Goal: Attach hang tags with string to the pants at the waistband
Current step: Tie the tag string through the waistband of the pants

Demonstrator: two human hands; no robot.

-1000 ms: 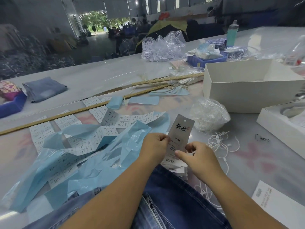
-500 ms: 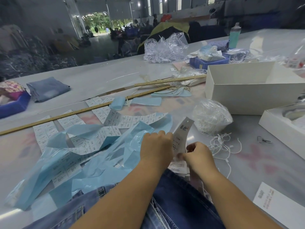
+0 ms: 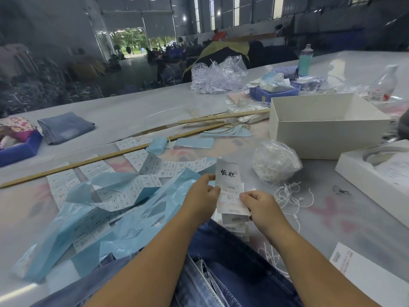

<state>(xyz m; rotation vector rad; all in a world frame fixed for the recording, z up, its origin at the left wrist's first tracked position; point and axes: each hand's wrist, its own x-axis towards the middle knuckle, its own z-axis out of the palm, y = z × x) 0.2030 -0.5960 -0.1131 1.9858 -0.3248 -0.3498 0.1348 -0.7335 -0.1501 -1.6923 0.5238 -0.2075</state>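
Note:
A white hang tag (image 3: 228, 185) with black characters stands upright above a small stack of tags (image 3: 234, 224). My left hand (image 3: 202, 196) pinches its left edge and my right hand (image 3: 259, 204) pinches its lower right edge. Dark blue denim pants (image 3: 225, 262) lie at the near edge under my forearms. Loose white strings (image 3: 290, 196) lie right of my right hand, beside a clear bag of strings (image 3: 275, 161).
Blue backing sheets and sticker strips (image 3: 106, 209) cover the table's left. Two long wooden rulers (image 3: 110, 155) cross the middle. A white open box (image 3: 325, 127) and a box lid (image 3: 374, 182) stand right. Folded jeans (image 3: 65, 127) lie far left. A paper slip (image 3: 363, 273) lies near right.
The tag was turned edge-on half a second ago and now faces me flat again. Both hands have kept their hold on it.

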